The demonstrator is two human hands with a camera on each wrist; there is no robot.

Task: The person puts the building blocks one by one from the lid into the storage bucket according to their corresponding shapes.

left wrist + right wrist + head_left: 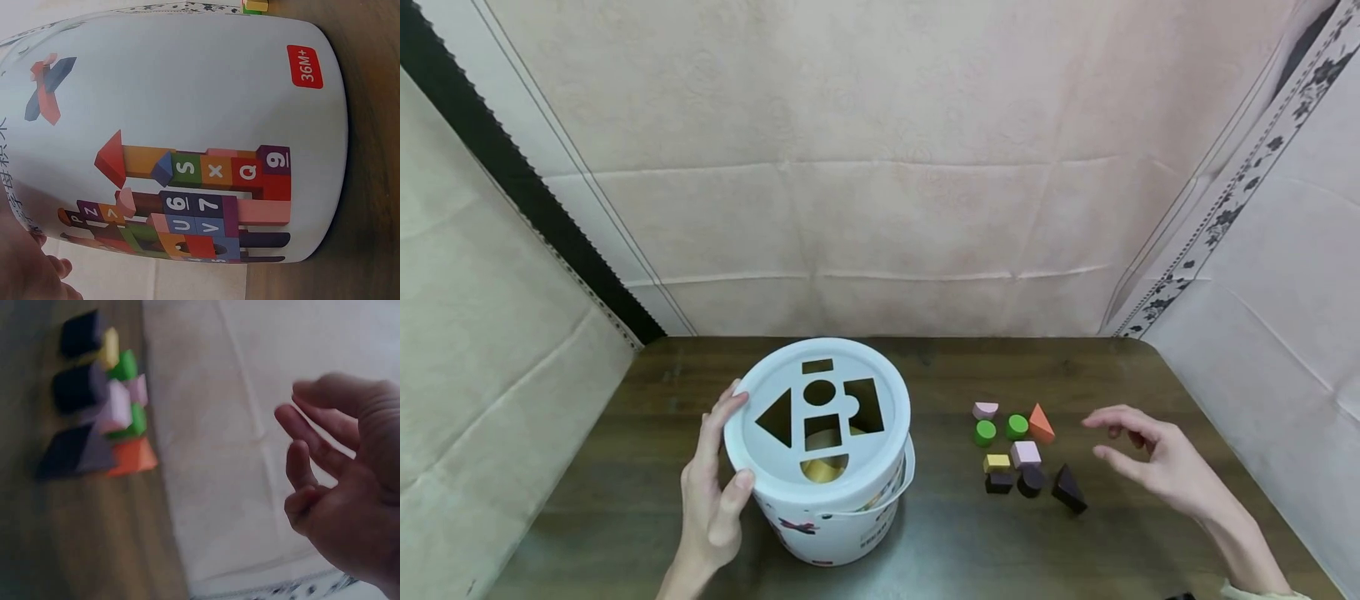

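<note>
A white toy-block bucket (831,542) stands on the table at centre left, topped by a pale blue lid (745,425) with shaped holes. Fingers and thumb of my left hand (709,500) grip the lid's rim from the left. Printed block pictures cover the bucket's side in the left wrist view. My right hand (1165,458) hovers over the right side of the table, fingers loosely bent and holding nothing. Left of it are an orange triangular block (1041,425), a black triangular block (1068,490), a lilac block (1026,454) and a green cylinder (1017,427).
Also in that group are a yellow block (997,463), a black block (998,483), a black cylinder (1032,482), a pink half-round block (985,410) and another green cylinder (985,432). Cloth-covered walls surround the wooden table (625,500) at the back and sides.
</note>
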